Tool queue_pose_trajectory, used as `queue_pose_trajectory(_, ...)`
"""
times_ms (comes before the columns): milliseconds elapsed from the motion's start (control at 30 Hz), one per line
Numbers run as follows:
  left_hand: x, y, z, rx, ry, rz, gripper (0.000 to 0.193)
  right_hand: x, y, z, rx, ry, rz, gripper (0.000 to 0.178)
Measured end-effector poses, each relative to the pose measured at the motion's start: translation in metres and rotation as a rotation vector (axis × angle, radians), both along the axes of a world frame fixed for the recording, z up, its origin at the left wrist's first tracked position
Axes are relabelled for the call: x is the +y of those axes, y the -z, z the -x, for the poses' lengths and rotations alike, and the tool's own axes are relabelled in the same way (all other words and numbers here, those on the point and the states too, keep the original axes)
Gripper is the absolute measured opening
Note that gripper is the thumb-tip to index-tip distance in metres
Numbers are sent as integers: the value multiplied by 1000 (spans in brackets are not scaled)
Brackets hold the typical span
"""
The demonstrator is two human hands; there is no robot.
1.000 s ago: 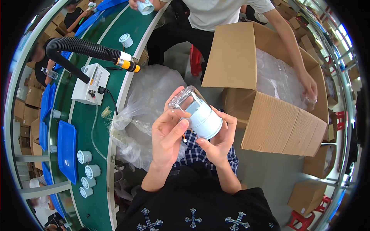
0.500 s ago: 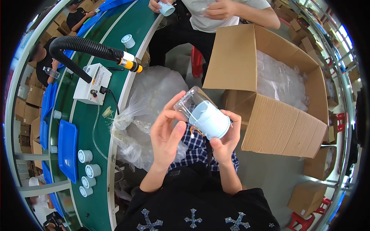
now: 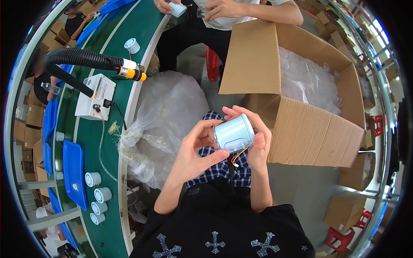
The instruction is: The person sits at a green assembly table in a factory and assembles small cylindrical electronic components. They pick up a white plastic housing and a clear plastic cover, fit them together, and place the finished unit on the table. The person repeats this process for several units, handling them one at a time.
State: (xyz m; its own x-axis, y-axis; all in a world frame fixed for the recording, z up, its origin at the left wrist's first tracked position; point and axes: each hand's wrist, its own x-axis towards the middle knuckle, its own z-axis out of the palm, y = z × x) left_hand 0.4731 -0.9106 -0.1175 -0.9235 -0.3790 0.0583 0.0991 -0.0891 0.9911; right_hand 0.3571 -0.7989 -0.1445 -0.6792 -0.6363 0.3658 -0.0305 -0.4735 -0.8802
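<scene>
Over my lap, a light-blue cylinder (image 3: 234, 132) lies tilted on its side between my hands, with a clear plastic cup seemingly pushed over it. My left hand (image 3: 193, 150) closes on the left end, thumb along the underside and fingers behind. On the right end, my right hand (image 3: 260, 144) wraps its fingers over the top, thumb at the near side. Thin coloured wires (image 3: 237, 157) with a small white plug dangle from the cylinder beside my right thumb.
Left is a green bench (image 3: 112, 228) with similar cylinders (image 3: 102, 194), a blue tray (image 3: 74, 172) and a white box (image 3: 98, 95) below a black hose (image 3: 86, 57). A plastic bag (image 3: 172, 107) sits beside it. Right stands a carton (image 3: 316, 133) of clear cups. A co-worker (image 3: 228, 17) sits opposite.
The clear cup, earlier only partly over the cylinder, now covers most or all of it. The cylinder has turned more level and my left hand has closed in on its end.
</scene>
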Motion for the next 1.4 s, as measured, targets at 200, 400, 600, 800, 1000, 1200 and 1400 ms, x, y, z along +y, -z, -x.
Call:
queue_pose_trajectory(200,0,4,3,-5,-8,23,58,2,3,2,-34,2,-31,69)
queue_pose_trajectory(400,-2,6,5,6,-29,116,58,2,3,4,-59,-37,-50,64)
queue_pose_trajectory(600,-7,4,5,-17,-37,306,62,5,7,5,-65,-105,-28,59)
queue_pose_trajectory(800,-8,-2,-1,-50,-61,273,62,11,2,5,104,-49,-52,63)
queue_pose_trajectory(1000,-5,-6,-1,125,-48,414,78,15,-7,-4,360,58,-196,70)
queue_pose_trajectory(1200,-2,3,6,198,-191,528,70,17,-5,-15,357,-24,-141,70)
queue_pose_trajectory(1400,-2,-5,-2,438,140,-1,77,13,-2,1,70,-397,50,83)
